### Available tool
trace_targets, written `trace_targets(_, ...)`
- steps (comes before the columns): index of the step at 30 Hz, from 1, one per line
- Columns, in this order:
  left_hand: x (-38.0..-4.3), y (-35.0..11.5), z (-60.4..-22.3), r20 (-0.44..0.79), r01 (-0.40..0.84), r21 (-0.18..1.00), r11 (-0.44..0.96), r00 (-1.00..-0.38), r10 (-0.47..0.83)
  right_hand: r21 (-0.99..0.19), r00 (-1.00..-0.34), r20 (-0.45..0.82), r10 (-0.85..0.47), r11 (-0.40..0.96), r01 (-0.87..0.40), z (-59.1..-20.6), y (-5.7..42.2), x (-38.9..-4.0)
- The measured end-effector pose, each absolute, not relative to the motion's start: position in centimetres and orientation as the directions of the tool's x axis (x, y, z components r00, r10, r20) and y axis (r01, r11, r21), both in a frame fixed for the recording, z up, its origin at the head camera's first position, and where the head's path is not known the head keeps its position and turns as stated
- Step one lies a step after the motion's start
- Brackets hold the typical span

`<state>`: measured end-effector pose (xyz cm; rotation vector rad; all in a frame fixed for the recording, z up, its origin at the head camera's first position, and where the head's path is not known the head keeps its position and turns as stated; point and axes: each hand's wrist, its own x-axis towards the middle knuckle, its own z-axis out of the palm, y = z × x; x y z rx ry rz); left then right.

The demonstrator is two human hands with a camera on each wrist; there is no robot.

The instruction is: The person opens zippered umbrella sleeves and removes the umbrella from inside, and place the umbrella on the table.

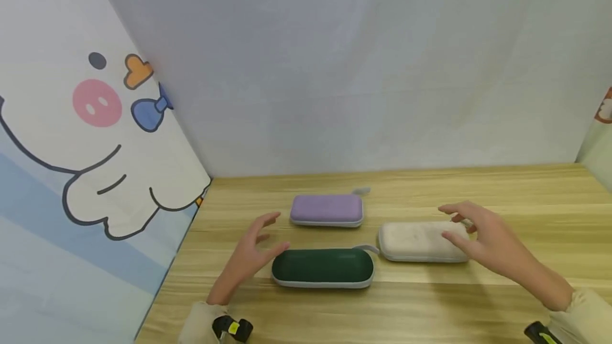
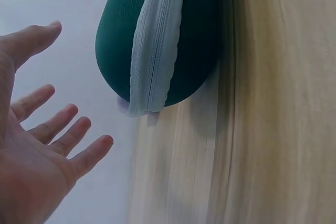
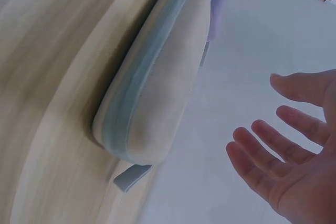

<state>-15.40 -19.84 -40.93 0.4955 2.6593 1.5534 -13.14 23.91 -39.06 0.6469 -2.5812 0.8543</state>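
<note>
Three zippered cases lie on the wooden table. The dark green case [image 1: 323, 266] is nearest, with a pale zipper band and a grey strap at its right end. Behind it sits a purple case [image 1: 327, 209]. A cream case [image 1: 415, 241] lies to the right. My left hand [image 1: 252, 248], fingers spread and relaxed, is beside the green case's left end; in the left wrist view the palm [image 2: 37, 166] holds nothing. My right hand [image 1: 487, 238] hovers over the cream case's right end, and in the right wrist view its loosely extended fingers stand apart from the case.
A pale cloth [image 1: 354, 68] hangs along the table's back edge. On the left stands a cloth printed with a cartoon animal [image 1: 98, 102]. The wooden table [image 1: 540, 216] extends around the cases. Dark wrist straps [image 1: 232, 328] sit at both cuffs.
</note>
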Motion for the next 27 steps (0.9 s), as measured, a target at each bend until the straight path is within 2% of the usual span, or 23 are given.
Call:
trace_targets(5, -16.7, -20.0, -41.2, 0.147, 0.262, 0.875, 0.407, -0.945, 0.291, -0.506, -0.838, 0.437, -0.325, 0.682, -0.528, -38.9, 23.3, -14.8)
trace_targets(14, -18.9, -20.6, -41.7, 0.138, 0.240, 0.925, 0.295, -0.935, 0.328, -0.591, -0.880, 0.319, -0.351, 0.652, -0.474, -38.8, 22.7, -17.3)
trace_targets(20, -20.6, -20.7, -42.5, 0.074, 0.168, 0.955, 0.246, -0.933, 0.352, -0.630, -0.891, 0.233, -0.390, 0.637, -0.444, -38.5, 22.1, -19.1)
trace_targets(27, -23.2, -21.8, -45.0, 0.016, 0.114, 0.960, 0.255, -0.934, 0.357, -0.652, -0.888, 0.188, -0.420, 0.623, -0.432, -38.6, 20.3, -21.0)
